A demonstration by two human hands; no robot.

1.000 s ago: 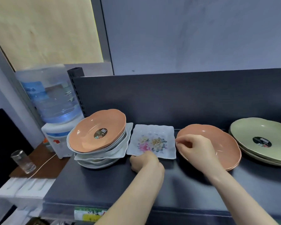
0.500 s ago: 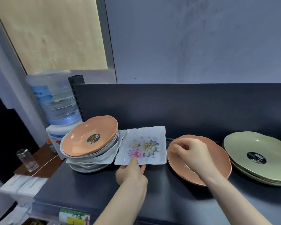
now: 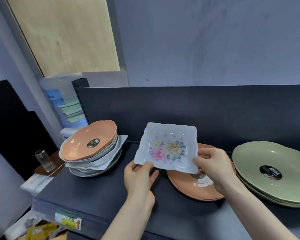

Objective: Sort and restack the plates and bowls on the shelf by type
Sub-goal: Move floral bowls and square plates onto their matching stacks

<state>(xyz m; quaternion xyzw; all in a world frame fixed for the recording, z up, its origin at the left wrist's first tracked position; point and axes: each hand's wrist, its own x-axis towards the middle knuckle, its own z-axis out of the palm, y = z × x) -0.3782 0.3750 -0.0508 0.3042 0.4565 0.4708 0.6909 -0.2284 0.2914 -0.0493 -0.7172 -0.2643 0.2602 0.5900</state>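
Floral square plate (image 3: pixel 166 147) was held clear of the shelf (image 3: pixel 93 193), mixed stack (image 3: pixel 92 153) at its 9 o'clock, left hand (image 3: pixel 139 177) pinching its 7 o'clock corner, right hand (image 3: pixel 213 163) pinching its 5 o'clock corner over the orange plate (image 3: pixel 197 186), green plates (image 3: pixel 274 172) at 3 o'clock; two-handed probably to steady it pending a matching pile.

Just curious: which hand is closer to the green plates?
Right. The right hand is just left of the green plates; the left hand is farther left, across the floral plate.

square plate (image 3: pixel 166 147): white, pink and yellow floral print
flat plate (image 3: pixel 197 189): orange
right stack (image 3: pixel 274 172): olive green
shelf (image 3: pixel 97 193): dark grey
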